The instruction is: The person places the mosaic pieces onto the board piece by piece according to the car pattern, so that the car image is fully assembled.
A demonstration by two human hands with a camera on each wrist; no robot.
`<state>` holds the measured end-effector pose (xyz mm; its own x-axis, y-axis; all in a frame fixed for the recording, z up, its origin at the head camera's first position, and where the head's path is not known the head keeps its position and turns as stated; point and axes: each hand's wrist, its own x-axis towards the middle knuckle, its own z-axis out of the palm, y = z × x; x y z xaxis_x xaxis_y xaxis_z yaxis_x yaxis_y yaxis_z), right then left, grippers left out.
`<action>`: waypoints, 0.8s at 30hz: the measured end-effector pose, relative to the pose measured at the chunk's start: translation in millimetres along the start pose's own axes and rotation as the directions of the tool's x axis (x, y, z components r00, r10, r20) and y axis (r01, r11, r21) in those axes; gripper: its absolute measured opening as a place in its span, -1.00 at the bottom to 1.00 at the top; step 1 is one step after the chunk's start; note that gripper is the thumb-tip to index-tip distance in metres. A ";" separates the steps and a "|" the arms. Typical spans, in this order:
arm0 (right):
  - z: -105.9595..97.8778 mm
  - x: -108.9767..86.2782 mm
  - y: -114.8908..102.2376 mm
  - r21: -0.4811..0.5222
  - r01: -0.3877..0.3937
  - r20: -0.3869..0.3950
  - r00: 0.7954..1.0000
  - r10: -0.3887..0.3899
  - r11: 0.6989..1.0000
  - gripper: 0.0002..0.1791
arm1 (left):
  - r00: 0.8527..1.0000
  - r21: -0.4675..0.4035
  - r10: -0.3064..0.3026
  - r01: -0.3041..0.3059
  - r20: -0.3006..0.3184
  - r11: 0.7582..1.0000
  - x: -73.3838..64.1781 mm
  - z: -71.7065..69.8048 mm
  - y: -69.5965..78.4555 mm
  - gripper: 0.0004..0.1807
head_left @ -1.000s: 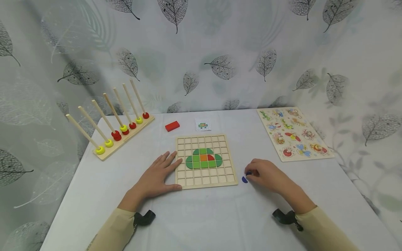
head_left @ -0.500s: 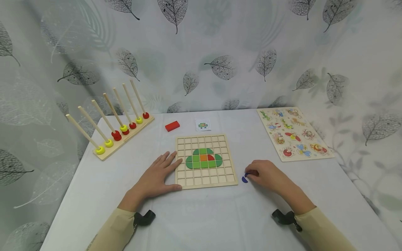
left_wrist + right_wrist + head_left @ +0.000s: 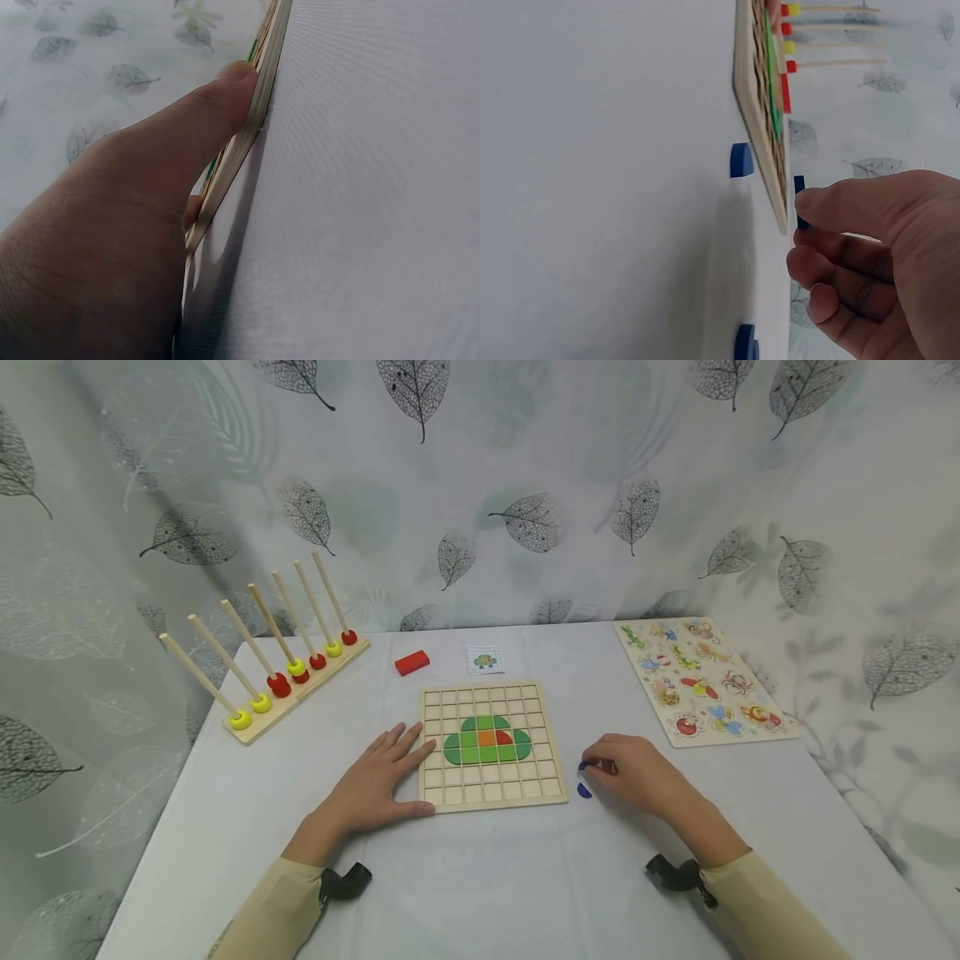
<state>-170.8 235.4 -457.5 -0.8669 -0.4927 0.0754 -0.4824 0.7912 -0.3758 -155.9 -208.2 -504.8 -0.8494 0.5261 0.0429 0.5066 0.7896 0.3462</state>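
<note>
A wooden grid board (image 3: 491, 791) lies mid-table, with green, orange and red tiles (image 3: 486, 752) forming a rounded shape in its cells. Spread along the board's left side, my left hand (image 3: 378, 781) rests with its fingers and thumb at the edge; in the left wrist view the thumb (image 3: 217, 94) lies against the board's side. Right of the board, my right hand (image 3: 633, 772) pinches a small blue tile (image 3: 800, 202) between thumb and finger, raised off the table. Another blue tile (image 3: 584, 790), half-round, lies on the cloth below that hand.
More blue pieces (image 3: 745, 343) show at the bottom of the right wrist view. Behind the board are a red block (image 3: 412, 662) and a small pattern card (image 3: 485, 659). A pegged bead rack (image 3: 307, 681) stands back left; an animal puzzle board (image 3: 705, 681) lies back right.
My right hand has picked up one blue tile and moved slightly up and left with it. The other half-round blue tile stays in place, and my left hand has not moved.
</note>
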 end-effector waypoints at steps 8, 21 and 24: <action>-4.4 11.0 -11.1 0.054 0.098 -0.078 0.993 -0.093 0.994 -0.81 | 1.000 -0.002 0.003 -0.003 -0.002 1.000 -0.3 0.2 -0.3 0.15; -4.4 27.7 -30.1 0.097 0.129 -0.049 0.991 -0.124 0.987 -0.80 | 1.000 0.000 -0.002 0.002 0.003 1.000 0.4 1.1 0.3 0.16; -4.3 33.3 -35.8 0.107 0.152 -0.050 0.988 -0.148 0.982 -0.81 | 1.000 0.005 -0.005 0.005 0.001 1.000 0.2 1.5 -0.3 0.16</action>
<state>-182.9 192.2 -437.6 -0.7913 -0.5856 0.1758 -0.5925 0.6635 -0.4568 -156.0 -207.8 -506.3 -0.8516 0.5226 0.0400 0.5032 0.7938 0.3416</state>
